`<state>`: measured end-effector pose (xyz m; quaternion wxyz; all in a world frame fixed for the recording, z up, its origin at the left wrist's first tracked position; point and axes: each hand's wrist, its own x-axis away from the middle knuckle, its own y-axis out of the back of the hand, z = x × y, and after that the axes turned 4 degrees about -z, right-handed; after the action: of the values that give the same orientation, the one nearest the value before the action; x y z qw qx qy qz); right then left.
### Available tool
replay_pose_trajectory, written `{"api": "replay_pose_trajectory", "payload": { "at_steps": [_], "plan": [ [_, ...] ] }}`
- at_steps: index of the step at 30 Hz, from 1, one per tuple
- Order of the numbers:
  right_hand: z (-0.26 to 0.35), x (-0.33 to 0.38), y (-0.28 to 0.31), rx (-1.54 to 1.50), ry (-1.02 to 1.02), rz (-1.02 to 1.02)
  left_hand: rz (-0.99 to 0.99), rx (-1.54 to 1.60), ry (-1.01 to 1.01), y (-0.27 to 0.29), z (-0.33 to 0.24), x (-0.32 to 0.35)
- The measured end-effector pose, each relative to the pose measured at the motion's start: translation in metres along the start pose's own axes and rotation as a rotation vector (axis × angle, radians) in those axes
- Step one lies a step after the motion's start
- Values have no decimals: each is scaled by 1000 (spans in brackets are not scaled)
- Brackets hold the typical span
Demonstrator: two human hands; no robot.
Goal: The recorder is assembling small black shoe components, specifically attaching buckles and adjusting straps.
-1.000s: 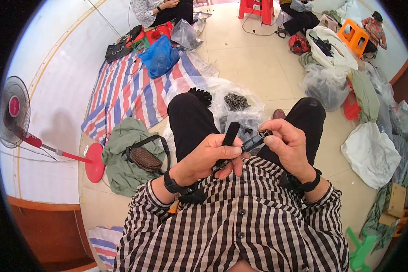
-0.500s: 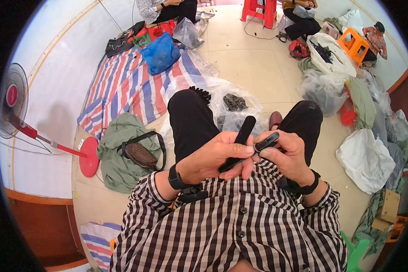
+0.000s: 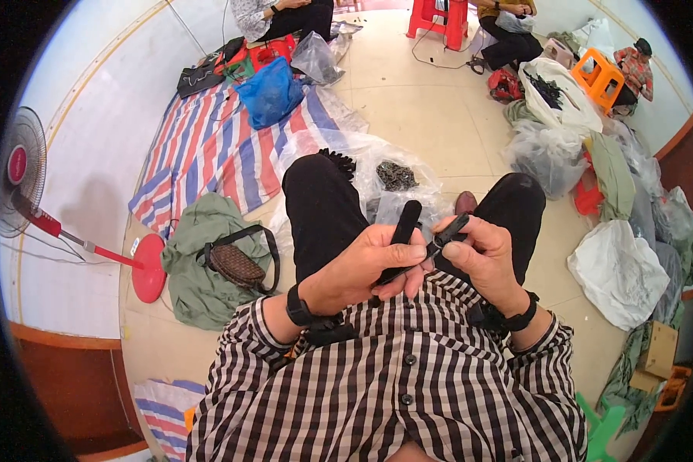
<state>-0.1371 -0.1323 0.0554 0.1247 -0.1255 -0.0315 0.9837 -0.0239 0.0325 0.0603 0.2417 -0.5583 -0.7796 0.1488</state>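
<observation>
My left hand is closed on a long black strip with a rounded end and a soft-looking surface, held in front of my shirt between my knees. Close beside it, my right hand pinches a shorter black piece that looks hard and slightly shiny. The two pieces meet near my left thumb; whether they are joined I cannot tell. Beyond my hands, a clear plastic bag holds small dark pieces. Several black finger-like strips lie by my left knee.
A red-based fan and a green cloth with a brown pouch are at left. Striped sheeting bears a blue bag. Plastic bags and a white sack line the right. Other people sit at the back.
The shorter black piece in my right hand has tipped more upright, and the long strip has turned slightly more upright too. Both hands keep their hold.
</observation>
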Motion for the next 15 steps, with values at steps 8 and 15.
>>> {"api": "replay_pose_trajectory", "payload": {
  "at_steps": [8, 15],
  "plan": [
    [-1, -6, -4, 137, 73, 86, -8, 59, 6, -5, 10, -1],
    [5, -10, -3, 5, -172, 111, -13, 101, -24, 0, 6, -2]
  ]
}}
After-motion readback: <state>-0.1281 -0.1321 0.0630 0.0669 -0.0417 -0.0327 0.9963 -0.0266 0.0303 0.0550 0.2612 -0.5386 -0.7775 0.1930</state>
